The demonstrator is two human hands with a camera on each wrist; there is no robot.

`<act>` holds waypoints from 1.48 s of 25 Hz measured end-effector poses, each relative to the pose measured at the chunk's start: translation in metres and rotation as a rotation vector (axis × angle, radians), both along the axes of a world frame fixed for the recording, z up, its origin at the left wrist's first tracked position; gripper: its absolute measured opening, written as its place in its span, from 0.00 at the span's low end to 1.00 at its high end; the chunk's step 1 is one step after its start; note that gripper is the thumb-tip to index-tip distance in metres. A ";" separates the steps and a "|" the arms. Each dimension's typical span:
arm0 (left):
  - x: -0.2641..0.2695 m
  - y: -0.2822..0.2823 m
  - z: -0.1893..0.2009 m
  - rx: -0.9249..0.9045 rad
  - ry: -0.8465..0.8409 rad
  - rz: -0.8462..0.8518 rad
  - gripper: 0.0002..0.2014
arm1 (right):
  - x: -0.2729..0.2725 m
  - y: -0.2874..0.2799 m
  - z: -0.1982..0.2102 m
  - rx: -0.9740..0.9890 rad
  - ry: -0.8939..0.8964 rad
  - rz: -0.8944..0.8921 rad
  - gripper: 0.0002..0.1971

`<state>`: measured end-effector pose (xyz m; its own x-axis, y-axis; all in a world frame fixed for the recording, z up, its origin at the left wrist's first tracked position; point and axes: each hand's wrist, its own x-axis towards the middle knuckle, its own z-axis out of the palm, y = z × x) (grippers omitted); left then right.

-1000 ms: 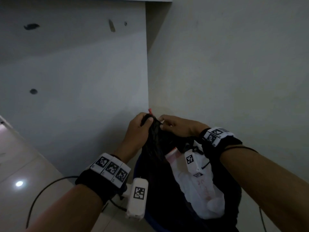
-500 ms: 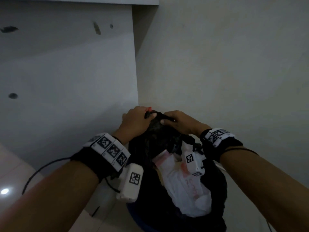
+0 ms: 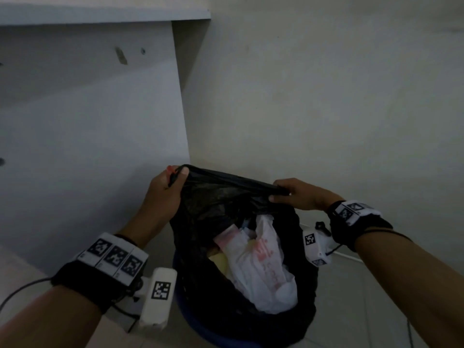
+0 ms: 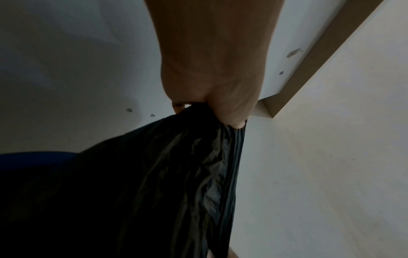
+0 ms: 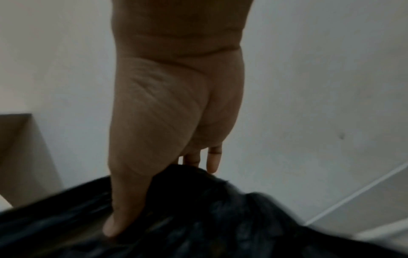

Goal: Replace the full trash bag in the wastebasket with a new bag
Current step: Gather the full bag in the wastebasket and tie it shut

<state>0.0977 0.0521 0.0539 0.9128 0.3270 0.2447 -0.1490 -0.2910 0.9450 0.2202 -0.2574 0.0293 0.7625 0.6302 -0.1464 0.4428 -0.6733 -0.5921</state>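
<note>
A black trash bag sits in a dark blue wastebasket at the bottom centre of the head view. White plastic rubbish fills the bag. My left hand grips the far rim of the bag at its left end, along with a bit of red drawstring. My right hand pinches the same rim further right, thumb on the near side. The rim is stretched taut between them. In the left wrist view, the left hand clamps the bag. In the blurred right wrist view, the right hand holds the bag.
The wastebasket stands in a corner. A white cabinet side panel with a shelf edge above is at the left, and a plain wall is behind. A black cable trails over the pale tiled floor.
My hands, close together on the gathered bag top a second ago, have moved apart. The right hand slid rightward along the rim, which is now stretched wide.
</note>
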 end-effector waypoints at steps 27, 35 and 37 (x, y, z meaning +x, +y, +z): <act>-0.093 -0.077 0.042 0.575 -0.276 0.184 0.27 | -0.178 -0.010 0.092 1.046 0.228 -0.679 0.10; -0.076 -0.171 0.024 0.241 0.121 -0.520 0.08 | -0.215 -0.017 0.083 0.827 0.178 -0.571 0.11; -0.066 -0.168 0.029 0.082 0.107 -0.520 0.08 | -0.226 -0.035 0.061 0.580 0.132 -0.556 0.11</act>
